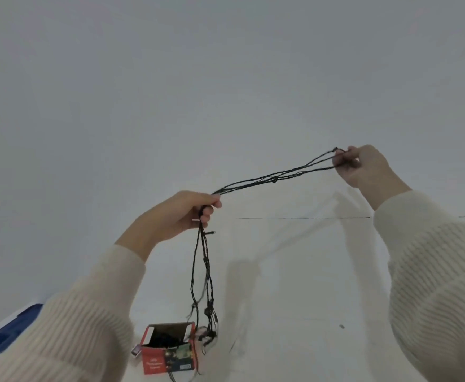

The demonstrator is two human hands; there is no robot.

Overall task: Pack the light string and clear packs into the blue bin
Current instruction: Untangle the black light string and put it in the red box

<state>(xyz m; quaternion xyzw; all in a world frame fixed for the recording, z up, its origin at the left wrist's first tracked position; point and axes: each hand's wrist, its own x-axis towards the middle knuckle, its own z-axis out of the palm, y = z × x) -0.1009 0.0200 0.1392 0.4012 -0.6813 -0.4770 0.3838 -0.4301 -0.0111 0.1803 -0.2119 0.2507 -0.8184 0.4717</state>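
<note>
My left grip (181, 213) is closed around the black light string (274, 178) above the white tabletop (322, 285), and my right grip (363, 168), higher and well to the right, pinches the looped strands, which stretch between the 2. Below my left grip the rest of the string hangs down and bunches just right of an open red box (168, 354) standing on the tabletop. A corner of the blue bin (8, 333) shows at the lower left, behind my left sleeve (82, 326).
</note>
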